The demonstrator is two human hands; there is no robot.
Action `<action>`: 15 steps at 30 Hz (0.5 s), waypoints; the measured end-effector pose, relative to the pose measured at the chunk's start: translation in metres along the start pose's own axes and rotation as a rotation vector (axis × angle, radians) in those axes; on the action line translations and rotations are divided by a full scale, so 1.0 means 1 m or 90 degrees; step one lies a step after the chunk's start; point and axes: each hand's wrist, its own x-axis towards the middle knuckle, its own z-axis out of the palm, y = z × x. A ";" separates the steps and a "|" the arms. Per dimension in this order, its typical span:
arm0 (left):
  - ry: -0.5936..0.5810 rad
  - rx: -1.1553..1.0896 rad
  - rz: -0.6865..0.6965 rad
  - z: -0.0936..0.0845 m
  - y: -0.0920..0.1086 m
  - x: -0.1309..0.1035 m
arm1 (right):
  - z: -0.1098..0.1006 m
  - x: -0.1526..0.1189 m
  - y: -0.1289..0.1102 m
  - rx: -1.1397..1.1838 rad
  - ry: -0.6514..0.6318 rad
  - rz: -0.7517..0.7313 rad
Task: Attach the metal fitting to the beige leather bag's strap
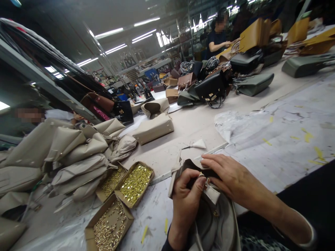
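A grey-beige handbag leans in front of me at the table's edge, its dark opening facing up. My left hand is closed at the bag's rim, thumb and index finger pinching a small gold metal fitting. My right hand grips the far side of the opening, fingers laid over the rim and their tips partly hidden. Between the hands hangs a short beige tab with gold hardware. To the left are cardboard trays: one of gold studs, another of shiny gold pieces.
Beige bags are heaped at left, and another beige bag lies ahead. Black, green, brown and mustard bags crowd the far table, with a black bag among them. A co-worker stands behind; another person is at far left. Yellow scraps dot the paper.
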 end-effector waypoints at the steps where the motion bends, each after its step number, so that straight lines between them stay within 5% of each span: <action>1: 0.005 0.011 0.004 0.000 0.000 0.000 | 0.000 0.003 -0.002 -0.046 -0.002 -0.011; 8: 0.014 0.050 0.024 0.000 0.000 0.000 | -0.007 0.027 -0.009 -0.184 -0.116 -0.054; 15: -0.013 0.053 0.003 -0.001 -0.002 0.002 | -0.013 0.020 0.013 0.077 -0.074 0.032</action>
